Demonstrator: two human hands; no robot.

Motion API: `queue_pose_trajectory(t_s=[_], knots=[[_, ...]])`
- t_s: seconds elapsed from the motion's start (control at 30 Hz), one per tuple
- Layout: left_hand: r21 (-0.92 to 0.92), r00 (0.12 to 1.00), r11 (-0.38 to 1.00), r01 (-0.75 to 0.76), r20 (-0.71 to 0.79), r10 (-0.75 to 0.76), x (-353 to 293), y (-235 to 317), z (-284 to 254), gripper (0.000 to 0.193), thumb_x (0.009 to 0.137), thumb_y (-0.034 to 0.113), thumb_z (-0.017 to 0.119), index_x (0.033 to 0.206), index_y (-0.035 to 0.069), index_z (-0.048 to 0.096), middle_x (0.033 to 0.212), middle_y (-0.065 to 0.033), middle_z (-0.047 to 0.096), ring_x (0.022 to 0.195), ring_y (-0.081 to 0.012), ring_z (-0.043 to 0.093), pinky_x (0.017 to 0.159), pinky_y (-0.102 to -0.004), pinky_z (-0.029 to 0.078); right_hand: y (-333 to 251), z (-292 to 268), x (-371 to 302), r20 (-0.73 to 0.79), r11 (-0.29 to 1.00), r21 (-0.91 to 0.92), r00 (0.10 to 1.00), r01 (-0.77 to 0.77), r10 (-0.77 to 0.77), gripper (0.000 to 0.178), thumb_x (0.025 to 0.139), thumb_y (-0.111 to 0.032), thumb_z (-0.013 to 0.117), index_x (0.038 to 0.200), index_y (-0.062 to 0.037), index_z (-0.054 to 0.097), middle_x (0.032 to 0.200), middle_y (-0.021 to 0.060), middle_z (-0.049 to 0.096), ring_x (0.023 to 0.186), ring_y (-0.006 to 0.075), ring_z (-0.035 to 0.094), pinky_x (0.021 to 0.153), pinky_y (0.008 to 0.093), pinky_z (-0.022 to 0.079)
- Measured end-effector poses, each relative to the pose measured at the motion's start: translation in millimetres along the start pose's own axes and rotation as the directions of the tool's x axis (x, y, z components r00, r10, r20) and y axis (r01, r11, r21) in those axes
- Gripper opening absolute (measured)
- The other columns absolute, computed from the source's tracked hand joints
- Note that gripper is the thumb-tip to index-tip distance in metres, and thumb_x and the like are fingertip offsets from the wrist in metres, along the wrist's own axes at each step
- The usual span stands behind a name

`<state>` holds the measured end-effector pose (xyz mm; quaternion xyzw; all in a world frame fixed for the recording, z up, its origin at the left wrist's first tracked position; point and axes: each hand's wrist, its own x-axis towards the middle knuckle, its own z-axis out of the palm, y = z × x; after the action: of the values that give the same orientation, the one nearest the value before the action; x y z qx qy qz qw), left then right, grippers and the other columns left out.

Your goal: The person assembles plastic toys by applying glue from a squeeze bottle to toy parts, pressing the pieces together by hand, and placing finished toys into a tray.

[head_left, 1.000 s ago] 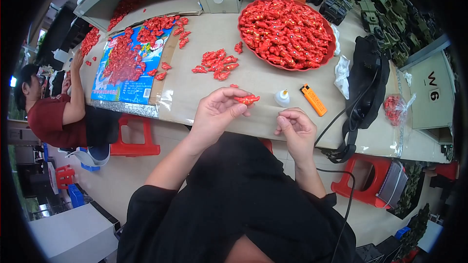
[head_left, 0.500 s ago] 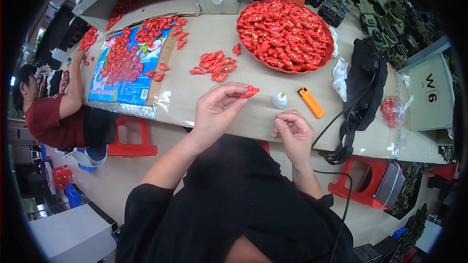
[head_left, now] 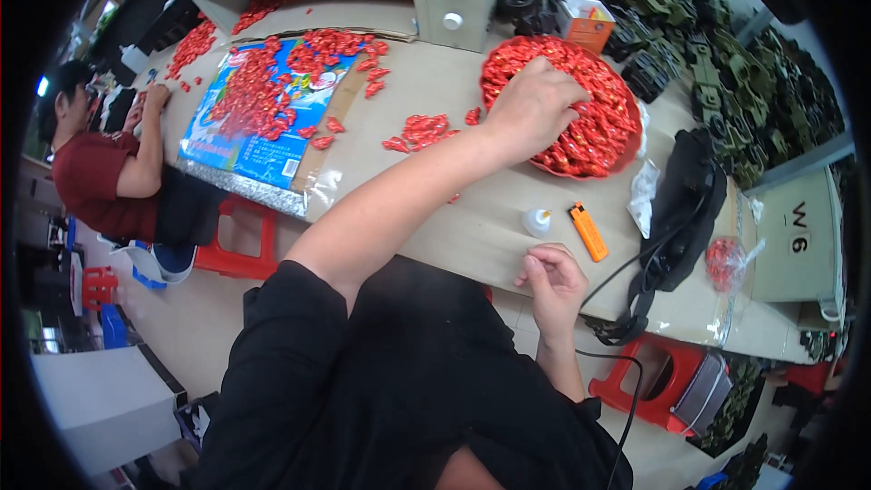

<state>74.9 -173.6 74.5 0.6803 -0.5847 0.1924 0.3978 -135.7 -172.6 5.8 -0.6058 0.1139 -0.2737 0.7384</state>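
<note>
My left hand (head_left: 535, 107) reaches over a round red bowl (head_left: 626, 156) heaped with small shiny red figures (head_left: 594, 127). Its fingers are bent together and point down at the heap; whatever they pinch is hidden. My right hand (head_left: 553, 283) hovers by the table's front edge with its fingers curled, and I cannot make out anything in them. Just beyond it stand a small white bottle (head_left: 536, 221) with a pointed tip and an orange box-cutter-like tool (head_left: 589, 232). A loose group of red figures (head_left: 426, 130) lies left of the bowl, partly behind my left forearm.
More red pieces cover a blue printed sheet (head_left: 263, 159) at left, near a co-worker (head_left: 109, 168) at the table. A grey machine box (head_left: 451, 0) with a green button stands behind. On the right lie crumpled tissue (head_left: 644, 195), a black bag (head_left: 685, 209) and a cable.
My left hand has gone from mid-table, where it pinched a red figure, to the bowl at far right. A red bit now shows beside that forearm. The right hand stays near the bottle.
</note>
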Motion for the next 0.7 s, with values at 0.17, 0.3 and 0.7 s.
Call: queue_pose_trajectory(t_s=[0.17, 0.3, 0.7], knots=[[-0.066, 0.987, 0.985, 0.160, -0.011, -0.161, -55, 11, -46, 0.017, 0.069, 0.003, 0.060, 0.086, 0.006, 0.061, 0.082, -0.0076, 0.059, 0.080, -0.0222, 0.052, 0.072, -0.0313, 0.041, 2, -4, -2, -0.032, 1.000, 0.011, 0.999, 0.022, -0.021, 0.008, 0.078, 0.005, 0.052, 0.086, 0.0046, 0.054, 0.086, 0.0083, 0.049, 0.062, 0.0104, 0.052, 0.053, 0.0220, 0.048], [0.002, 0.853, 0.854, 0.520, -0.059, -0.519, -116, -21, -92, 0.015, 0.073, 0.005, 0.059, 0.088, 0.004, 0.062, 0.080, -0.0080, 0.059, 0.080, -0.0199, 0.052, 0.067, -0.0286, 0.043, 1, -5, -2, -0.183, 0.991, 0.080, 0.979, 0.106, -0.090, 0.011, 0.079, 0.005, 0.050, 0.090, 0.0050, 0.052, 0.088, 0.0093, 0.048, 0.060, 0.0107, 0.052, 0.053, 0.0215, 0.046], [0.261, 0.783, 0.770, 0.582, 0.075, -0.617, -144, -32, -106, 0.028, 0.072, 0.018, 0.064, 0.094, 0.000, 0.059, 0.080, -0.0127, 0.054, 0.082, -0.0247, 0.052, 0.072, -0.0326, 0.042, -4, 7, 16, -0.183, 0.701, -0.703, 0.922, 0.119, -0.341, 0.040, 0.071, -0.001, 0.061, 0.107, 0.0012, 0.045, 0.102, 0.0127, 0.046, 0.081, 0.0194, 0.049, 0.076, 0.0295, 0.039]])
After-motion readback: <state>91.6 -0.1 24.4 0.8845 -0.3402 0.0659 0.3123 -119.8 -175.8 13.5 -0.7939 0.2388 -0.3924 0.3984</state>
